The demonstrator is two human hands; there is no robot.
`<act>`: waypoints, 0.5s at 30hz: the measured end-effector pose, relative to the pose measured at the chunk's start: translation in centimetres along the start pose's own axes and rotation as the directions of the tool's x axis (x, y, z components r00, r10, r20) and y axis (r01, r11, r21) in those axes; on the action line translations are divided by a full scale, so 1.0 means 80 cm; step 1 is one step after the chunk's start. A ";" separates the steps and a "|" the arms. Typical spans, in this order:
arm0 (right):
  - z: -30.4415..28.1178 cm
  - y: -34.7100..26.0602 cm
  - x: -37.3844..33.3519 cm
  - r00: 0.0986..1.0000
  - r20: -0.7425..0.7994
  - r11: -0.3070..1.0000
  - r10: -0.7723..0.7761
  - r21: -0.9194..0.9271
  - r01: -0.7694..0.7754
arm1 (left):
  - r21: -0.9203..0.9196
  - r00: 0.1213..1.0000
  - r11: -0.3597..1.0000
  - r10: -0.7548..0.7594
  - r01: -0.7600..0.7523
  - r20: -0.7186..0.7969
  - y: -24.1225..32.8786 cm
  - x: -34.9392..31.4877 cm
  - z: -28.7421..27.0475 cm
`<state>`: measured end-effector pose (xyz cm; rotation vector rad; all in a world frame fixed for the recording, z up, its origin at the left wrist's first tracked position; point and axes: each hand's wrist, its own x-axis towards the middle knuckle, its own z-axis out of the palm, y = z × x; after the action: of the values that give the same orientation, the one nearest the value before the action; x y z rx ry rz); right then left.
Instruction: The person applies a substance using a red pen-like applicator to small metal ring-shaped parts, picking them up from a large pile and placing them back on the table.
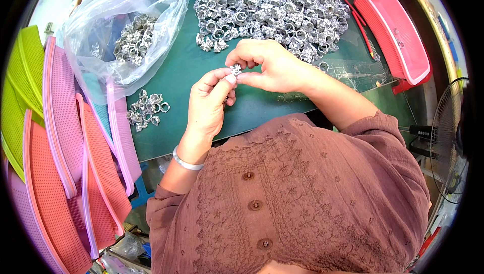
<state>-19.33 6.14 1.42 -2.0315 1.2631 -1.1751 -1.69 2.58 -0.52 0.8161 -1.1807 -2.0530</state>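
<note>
Between my two hands, above the green tabletop, is a small silver ring with a flower-like cluster on top. My left hand pinches it between thumb and fingers, from below and left. From the right, my right hand closes thumb and forefinger on the same ring. The ring's band is mostly hidden by my fingers. Just beyond my hands lies a large heap of similar silver rings. A smaller group of rings rests on the table left of my left hand.
A clear plastic bag holding more rings stands at the far left. Stacked perforated baskets in green, purple and orange crowd the left edge. Far right are red-handled pliers, a pink basket and a fan.
</note>
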 end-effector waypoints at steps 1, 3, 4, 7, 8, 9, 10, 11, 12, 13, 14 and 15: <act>0.000 0.000 0.000 1.000 -0.005 1.000 -0.009 0.005 0.009 | -0.011 1.000 1.000 -0.002 0.001 -0.004 0.000 0.000 0.000; 0.002 0.000 0.000 0.999 -0.042 0.999 -0.009 0.030 0.011 | -0.063 1.000 0.998 -0.017 0.016 -0.016 -0.001 0.000 -0.001; 0.003 0.000 0.000 0.998 -0.061 0.999 -0.009 0.041 0.012 | -0.089 0.999 0.996 -0.026 0.024 -0.020 -0.001 0.000 -0.001; 0.002 0.002 -0.001 0.998 -0.058 1.000 -0.021 -0.006 0.021 | -0.177 0.999 0.984 -0.037 0.034 -0.013 0.000 0.001 -0.001; 0.002 0.002 -0.001 0.999 -0.052 1.000 -0.007 0.010 0.008 | -0.168 0.999 0.985 -0.039 0.037 -0.009 -0.001 0.001 -0.002; 0.002 0.003 -0.002 0.999 -0.045 1.000 0.006 0.027 -0.005 | -0.159 0.999 0.987 -0.041 0.039 -0.006 -0.001 0.001 -0.002; 0.002 0.003 -0.002 0.999 -0.038 0.999 0.020 0.043 -0.019 | -0.149 0.999 0.988 -0.043 0.042 -0.003 -0.002 0.001 -0.003; 0.003 0.003 -0.003 0.999 -0.036 0.999 0.026 0.042 -0.024 | -0.150 0.999 0.988 -0.045 0.044 -0.004 -0.002 0.001 -0.003; 0.003 0.004 -0.003 0.999 -0.033 0.999 0.032 0.041 -0.030 | -0.152 0.999 0.987 -0.047 0.046 -0.006 -0.002 0.001 -0.003; 0.004 0.004 -0.004 0.999 -0.031 0.999 0.037 0.040 -0.036 | -0.153 0.999 0.987 -0.049 0.048 -0.007 -0.001 0.001 -0.002; 0.004 0.004 -0.004 0.999 -0.032 0.999 0.037 0.040 -0.036 | -0.146 0.999 0.988 -0.046 0.045 -0.009 -0.001 0.001 -0.002; 0.003 0.004 -0.004 0.999 -0.034 0.999 0.037 0.041 -0.036 | -0.140 0.999 0.989 -0.043 0.041 -0.010 0.000 0.001 -0.001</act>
<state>-19.31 6.29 0.93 -1.9592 1.2766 -1.2141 -1.64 2.51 -0.62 0.7916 -1.0071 -2.1348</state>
